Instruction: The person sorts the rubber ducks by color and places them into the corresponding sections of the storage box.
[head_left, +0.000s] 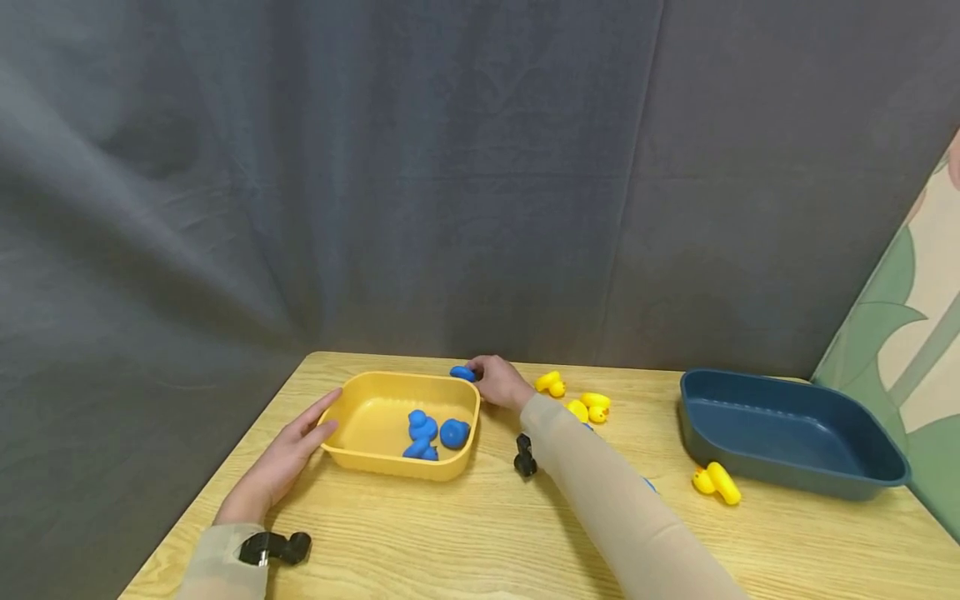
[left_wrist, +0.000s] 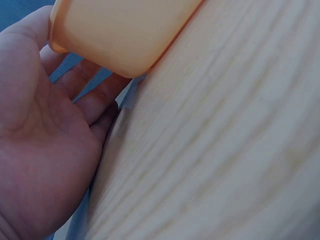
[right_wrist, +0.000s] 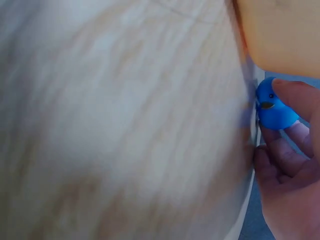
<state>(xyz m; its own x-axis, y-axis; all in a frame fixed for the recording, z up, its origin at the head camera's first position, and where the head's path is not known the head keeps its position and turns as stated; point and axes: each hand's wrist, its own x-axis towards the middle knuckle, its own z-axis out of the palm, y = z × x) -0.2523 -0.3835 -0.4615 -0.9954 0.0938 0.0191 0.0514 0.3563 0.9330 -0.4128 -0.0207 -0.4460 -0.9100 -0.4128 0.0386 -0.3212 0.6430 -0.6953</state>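
Note:
In the head view my right hand (head_left: 498, 381) is just beyond the far right corner of a yellow basin (head_left: 401, 472). It pinches a blue toy duck (right_wrist: 277, 112) between thumb and fingers, close to the tabletop. The duck's eye and beak show in the right wrist view. My left hand (head_left: 281, 462) rests against the basin's left end, thumb at the rim and fingers extended along the outer wall. Behind that wall some fingertips are hidden in the left wrist view. Inside the basin lie several blue ducks (head_left: 422, 427).
Several yellow ducks (head_left: 595, 402) lie right of my right forearm, which partly covers some blue pieces. A dark blue basin (head_left: 795, 475) stands at the right, with another yellow duck (head_left: 722, 483) by its near left corner. A grey curtain (head_left: 480, 183) hangs behind the wooden table (head_left: 420, 542).

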